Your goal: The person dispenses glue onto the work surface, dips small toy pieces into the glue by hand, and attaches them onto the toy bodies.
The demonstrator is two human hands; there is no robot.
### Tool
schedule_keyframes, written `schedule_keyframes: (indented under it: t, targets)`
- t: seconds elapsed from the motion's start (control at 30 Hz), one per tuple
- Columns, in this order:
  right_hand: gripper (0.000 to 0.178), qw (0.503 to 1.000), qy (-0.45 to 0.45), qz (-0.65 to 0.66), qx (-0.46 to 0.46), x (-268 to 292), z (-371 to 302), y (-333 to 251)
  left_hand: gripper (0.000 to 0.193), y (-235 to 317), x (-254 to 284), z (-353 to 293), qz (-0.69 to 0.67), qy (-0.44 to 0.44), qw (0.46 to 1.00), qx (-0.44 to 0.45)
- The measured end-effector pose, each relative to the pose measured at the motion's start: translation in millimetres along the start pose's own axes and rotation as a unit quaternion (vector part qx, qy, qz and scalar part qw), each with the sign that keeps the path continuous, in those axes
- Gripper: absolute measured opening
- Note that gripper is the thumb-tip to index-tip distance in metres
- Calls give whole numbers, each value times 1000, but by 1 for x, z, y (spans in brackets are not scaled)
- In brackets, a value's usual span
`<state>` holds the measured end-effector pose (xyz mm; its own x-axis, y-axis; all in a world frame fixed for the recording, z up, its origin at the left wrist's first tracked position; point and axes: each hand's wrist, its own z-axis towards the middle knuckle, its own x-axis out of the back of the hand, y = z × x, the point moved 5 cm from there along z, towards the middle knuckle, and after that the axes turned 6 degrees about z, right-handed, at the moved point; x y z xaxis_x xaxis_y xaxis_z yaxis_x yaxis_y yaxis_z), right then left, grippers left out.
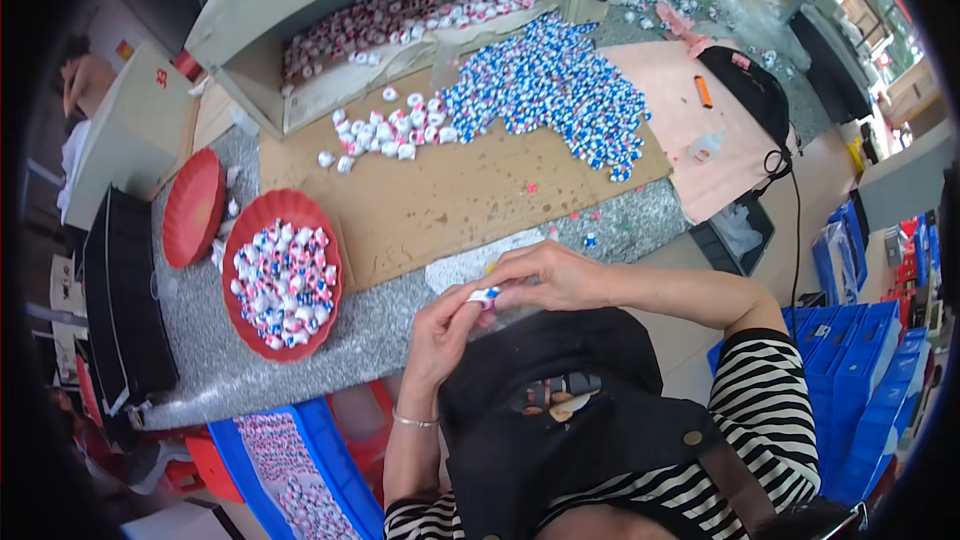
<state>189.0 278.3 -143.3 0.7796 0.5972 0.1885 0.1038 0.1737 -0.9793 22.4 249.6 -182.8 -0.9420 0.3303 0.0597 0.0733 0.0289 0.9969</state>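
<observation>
Both hands meet just past the table's near edge, in front of my black apron. My left hand [440,332] pinches a small white-and-blue piece [484,295] with some pink on it. The fingers of my right hand [552,275] close on the same piece from the other side, partly covering it. Beyond them lies a sheet of brown cardboard [420,205]. On it spreads a heap of tiny blue-and-white pieces [545,85], with larger white-and-pink hollow pieces [405,130] to its left. A red fluted bowl [234,315] full of white, pink and blue pieces stands left of my hands.
A second red bowl [190,210] sits at the far left. A grey open-fronted box [245,80] with many white-and-pink pieces stands behind the cardboard. An orange lighter-like object [703,92] and a black bag [750,90] lie right. A blue crate [345,470] is below left.
</observation>
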Motion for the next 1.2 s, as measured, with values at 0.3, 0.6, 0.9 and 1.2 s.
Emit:
schedule_keyframes:
  t: [0.3, 0.6, 0.9, 1.2]
  targets:
    - [18, 868, 212, -432, 117, 144, 43, 51, 44, 77, 147, -12, 526, 377, 747, -149]
    - [12, 821, 93, -547, 135, 122, 78, 51, 14, 51, 105, 105, 419, 301, 847, -130]
    - [12, 847, 55, -521, 92, 114, 75, 51, 32, 4, 69, 175, 534, 242, 806, -80]
    - [12, 870, 164, -465, 0, 128, -1, 55, 33, 2, 38, 116, -149, 69, 986, -18]
